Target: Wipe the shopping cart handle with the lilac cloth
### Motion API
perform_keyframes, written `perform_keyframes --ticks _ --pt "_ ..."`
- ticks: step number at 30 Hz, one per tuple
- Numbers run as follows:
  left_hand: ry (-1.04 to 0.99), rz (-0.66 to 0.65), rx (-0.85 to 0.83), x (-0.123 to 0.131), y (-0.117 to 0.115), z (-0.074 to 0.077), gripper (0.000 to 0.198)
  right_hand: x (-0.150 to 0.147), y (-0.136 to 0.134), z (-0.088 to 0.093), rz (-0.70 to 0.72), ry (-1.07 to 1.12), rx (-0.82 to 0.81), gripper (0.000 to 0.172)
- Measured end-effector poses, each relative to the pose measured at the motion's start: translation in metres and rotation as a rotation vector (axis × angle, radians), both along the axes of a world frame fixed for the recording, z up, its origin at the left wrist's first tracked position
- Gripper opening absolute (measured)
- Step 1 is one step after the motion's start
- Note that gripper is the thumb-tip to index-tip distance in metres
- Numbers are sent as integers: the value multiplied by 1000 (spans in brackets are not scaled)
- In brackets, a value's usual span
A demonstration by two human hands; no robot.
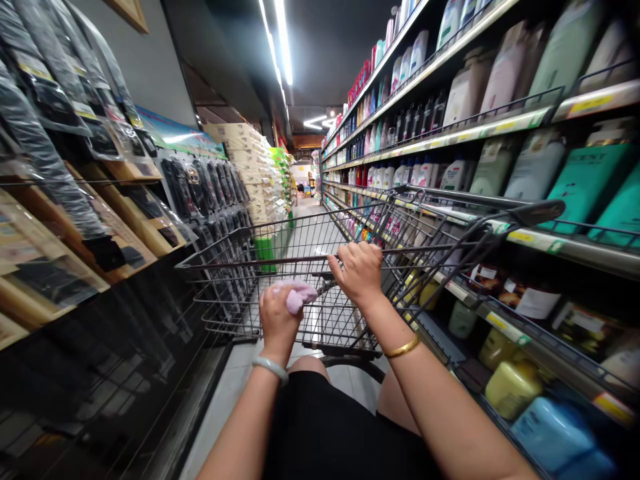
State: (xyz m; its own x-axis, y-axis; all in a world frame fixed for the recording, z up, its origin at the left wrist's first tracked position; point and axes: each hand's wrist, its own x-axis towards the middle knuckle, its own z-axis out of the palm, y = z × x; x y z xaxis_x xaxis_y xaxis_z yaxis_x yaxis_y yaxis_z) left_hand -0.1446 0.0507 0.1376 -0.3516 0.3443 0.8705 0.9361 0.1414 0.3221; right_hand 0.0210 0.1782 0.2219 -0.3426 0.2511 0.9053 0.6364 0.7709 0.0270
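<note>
My left hand [277,320] is closed round a bunched lilac cloth [299,295], part of which sticks out to the right of the fingers. It is in front of the wire side of a dark shopping cart [295,259]. The fingers of my right hand [359,270] curl over the cart's near top rim, with the thumb pointing left. The cart stands crosswise before me, its handle [540,212] at the right by the shelf. Through the wires of the basket the tiled floor shows.
Shelves of bottles [465,80] line the right side, close to the cart handle. On the left hang packaged belts [200,187] above boxed goods [115,227]. Stacked cartons [245,153] stand farther along the aisle [306,230], which runs straight ahead.
</note>
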Motion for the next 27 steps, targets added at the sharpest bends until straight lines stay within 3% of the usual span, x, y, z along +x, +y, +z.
perform_keyframes --ticks 2,4,8,10,12,15,17,18,21,24,25,27 --pt "-32 -4 15 1 -6 -16 25 5 1 0 -2 0 2 42" --pt "-42 -8 61 3 -10 -12 22 11 3 0 -4 0 6 42" --pt "10 -26 193 8 -11 34 20 23 8 1 -11 5 20 44" --pt "41 -14 173 13 -12 48 21 30 12 0 -13 6 32 44" --pt "79 8 67 20 -15 42 23 37 17 -2 -12 4 38 44" --pt "107 19 -122 30 -24 9 28 47 24 -2 -22 5 24 45" --pt "80 -10 -145 32 -29 -6 32 51 24 2 -55 9 0 46" --pt "65 -23 -114 33 -31 -7 33 51 22 6 -76 17 -10 45" --pt "72 -25 69 31 -31 20 31 40 4 24 -76 57 -23 35" --pt "137 23 159 30 -22 56 27 17 -21 35 58 6 -87 31" --pt "150 40 139 30 -19 61 26 8 -27 35 98 -38 -125 33" --pt "166 66 53 31 -16 52 25 -6 -36 28 132 -113 -164 37"
